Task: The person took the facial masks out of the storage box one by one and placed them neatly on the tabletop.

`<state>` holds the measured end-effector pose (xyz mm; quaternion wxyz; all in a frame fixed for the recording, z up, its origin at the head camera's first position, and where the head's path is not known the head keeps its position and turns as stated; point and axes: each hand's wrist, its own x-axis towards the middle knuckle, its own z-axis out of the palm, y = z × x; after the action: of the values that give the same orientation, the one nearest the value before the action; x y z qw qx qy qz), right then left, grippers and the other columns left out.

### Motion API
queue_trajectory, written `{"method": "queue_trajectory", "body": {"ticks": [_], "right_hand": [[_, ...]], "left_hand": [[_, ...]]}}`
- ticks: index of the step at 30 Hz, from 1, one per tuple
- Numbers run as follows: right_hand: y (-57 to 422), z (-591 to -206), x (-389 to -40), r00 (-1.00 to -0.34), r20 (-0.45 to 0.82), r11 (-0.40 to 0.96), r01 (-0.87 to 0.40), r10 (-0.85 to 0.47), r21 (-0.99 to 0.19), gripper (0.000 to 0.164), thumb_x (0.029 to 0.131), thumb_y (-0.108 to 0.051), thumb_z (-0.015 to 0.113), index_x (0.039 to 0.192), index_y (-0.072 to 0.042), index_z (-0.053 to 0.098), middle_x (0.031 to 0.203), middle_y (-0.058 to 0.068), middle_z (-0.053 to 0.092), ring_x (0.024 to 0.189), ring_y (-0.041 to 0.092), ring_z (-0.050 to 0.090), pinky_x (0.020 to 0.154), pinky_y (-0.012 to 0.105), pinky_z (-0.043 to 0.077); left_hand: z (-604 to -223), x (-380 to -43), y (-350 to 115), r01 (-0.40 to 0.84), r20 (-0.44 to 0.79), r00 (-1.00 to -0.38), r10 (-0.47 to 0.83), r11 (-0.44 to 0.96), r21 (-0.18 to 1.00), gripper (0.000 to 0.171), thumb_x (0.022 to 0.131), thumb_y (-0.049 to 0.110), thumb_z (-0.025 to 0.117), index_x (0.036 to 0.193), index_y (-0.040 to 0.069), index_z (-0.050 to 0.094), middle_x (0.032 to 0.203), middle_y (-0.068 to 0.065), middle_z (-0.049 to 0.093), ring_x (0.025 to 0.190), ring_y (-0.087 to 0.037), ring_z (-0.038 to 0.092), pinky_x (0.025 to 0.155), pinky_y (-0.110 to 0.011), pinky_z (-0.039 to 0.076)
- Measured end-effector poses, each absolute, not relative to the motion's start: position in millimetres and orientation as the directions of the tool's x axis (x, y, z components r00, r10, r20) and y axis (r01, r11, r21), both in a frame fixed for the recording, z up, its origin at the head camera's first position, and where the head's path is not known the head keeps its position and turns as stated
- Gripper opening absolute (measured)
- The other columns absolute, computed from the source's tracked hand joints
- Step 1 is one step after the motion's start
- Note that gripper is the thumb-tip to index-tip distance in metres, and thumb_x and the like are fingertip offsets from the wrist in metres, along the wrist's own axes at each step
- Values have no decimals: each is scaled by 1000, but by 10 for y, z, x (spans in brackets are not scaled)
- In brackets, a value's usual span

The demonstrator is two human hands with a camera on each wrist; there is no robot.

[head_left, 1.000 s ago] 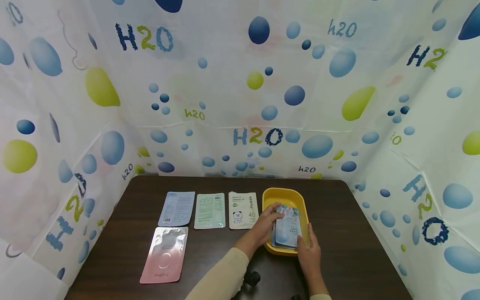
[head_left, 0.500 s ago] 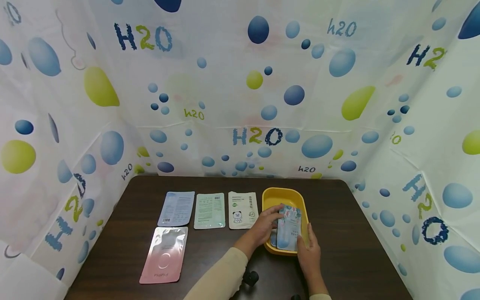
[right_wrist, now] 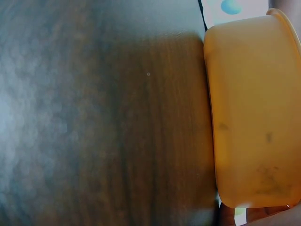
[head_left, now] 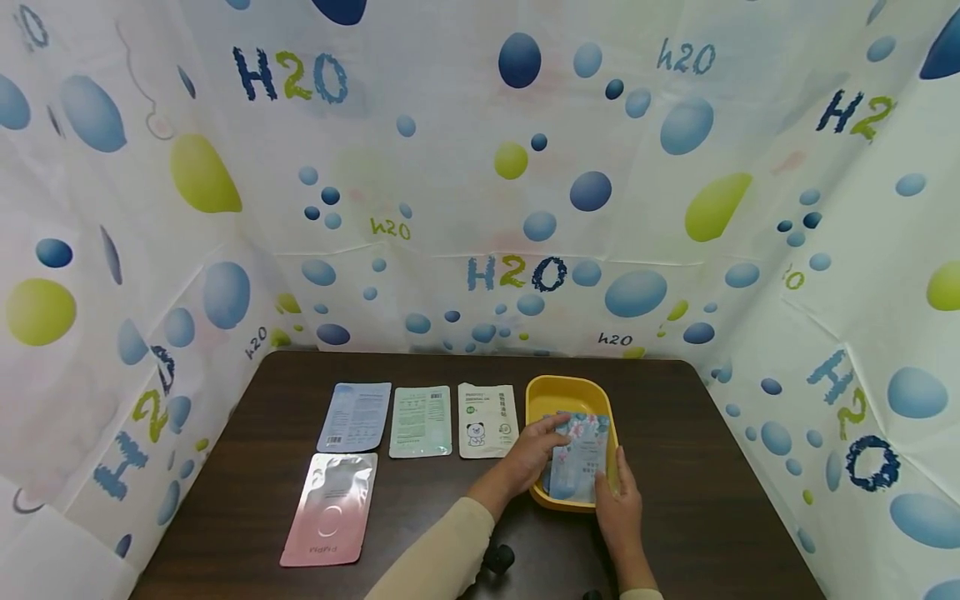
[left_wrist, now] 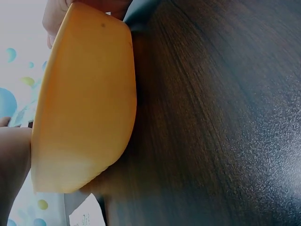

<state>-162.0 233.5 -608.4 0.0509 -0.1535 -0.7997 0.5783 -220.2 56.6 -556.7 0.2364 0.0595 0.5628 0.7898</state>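
Note:
A pale blue face mask packet [head_left: 581, 468] with pink flowers lies on top of other packets in the yellow plastic basket [head_left: 566, 384]. My left hand [head_left: 534, 454] reaches over the basket's left rim and pinches this packet at its upper left, with fingers on its top. At the basket's right side, my right hand [head_left: 621, 506] grips the wall, thumb inside by the packet's lower right edge and fingers outside. Both wrist views mostly show the basket's outer wall [left_wrist: 89, 103]. The packets underneath are largely hidden.
Left of the basket lie a white packet with a bear [head_left: 486, 421], a green packet [head_left: 420, 422], a blue packet [head_left: 354, 417] and a pink packet [head_left: 330, 510], all flat on the dark wooden table [head_left: 705, 508]. A small black object [head_left: 498, 558] sits near the left sleeve.
The top packet in the basket has shifted slightly right, and its flowered upper part shows more fully. My left fingers moved a little with it; my right hand stays in place.

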Motion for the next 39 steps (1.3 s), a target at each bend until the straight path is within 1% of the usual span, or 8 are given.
{"method": "queue_trajectory", "body": {"ticks": [2,4,10,15,18,23,29,39], "right_hand": [[2333,-6080,-1618,-947,-84,290,178,309,-940,69,105,-22,52,164,-14,19,170,19,19,156,43,20,123,62,23],[2331,-6077,-1614,-947,-80,290,174,311,-941,68,105,-21,52,164,-14,20,170,19,19,156,42,20,123,61,23],[2338,-6076,-1604,-950,-83,277,171,302,-946,68,104,-19,52,164,-13,19,171,17,18,157,41,19,124,60,21],[2348,-6077,-1604,-952,-90,276,174,292,-945,69,105,-21,52,164,-14,17,172,14,16,158,39,16,125,58,19],[2348,-6074,-1608,-952,-94,278,178,293,-944,70,105,-22,52,164,-14,17,172,13,15,158,38,15,126,58,18],[2343,-6078,-1615,-949,-105,278,191,298,-941,70,105,-21,52,165,-16,17,172,14,14,159,38,14,126,58,17],[2330,-6099,-1620,-950,-88,299,181,300,-937,70,104,-17,52,165,-16,17,171,16,16,158,40,15,126,59,18],[2329,-6105,-1622,-948,-94,296,187,303,-937,70,104,-17,52,165,-16,16,171,18,15,157,41,16,125,60,18]], "left_hand": [[-5566,-2197,566,-288,-152,-888,435,-266,920,51,101,11,55,152,9,48,167,-14,29,143,-26,45,123,-52,32],[-5556,-2195,561,-282,-145,-893,427,-279,918,52,100,10,55,152,9,48,168,-13,28,144,-26,43,124,-54,28],[-5499,-2208,519,-265,-135,-910,392,-301,916,53,101,10,54,153,12,47,160,-12,43,136,-23,52,121,-52,36],[-5424,-2251,453,-225,-93,-928,360,-344,912,54,102,8,52,155,10,42,161,-12,40,139,-23,50,117,-44,42],[-5391,-2293,392,-205,-71,-935,347,-365,908,55,102,6,50,156,9,39,162,-12,38,138,-22,50,110,-35,49],[-5364,-2359,255,-179,-45,-944,328,-391,903,58,102,4,49,158,6,35,160,-16,40,128,-17,55,94,-24,53],[-5326,-2417,49,-143,-30,-959,283,-388,910,59,102,2,47,159,7,34,163,-17,35,109,-10,62,83,-20,55],[-5216,-2506,-331,-99,-26,-977,210,-349,932,55,100,1,50,154,9,44,149,-21,49,99,-11,66,79,-23,58]]}}
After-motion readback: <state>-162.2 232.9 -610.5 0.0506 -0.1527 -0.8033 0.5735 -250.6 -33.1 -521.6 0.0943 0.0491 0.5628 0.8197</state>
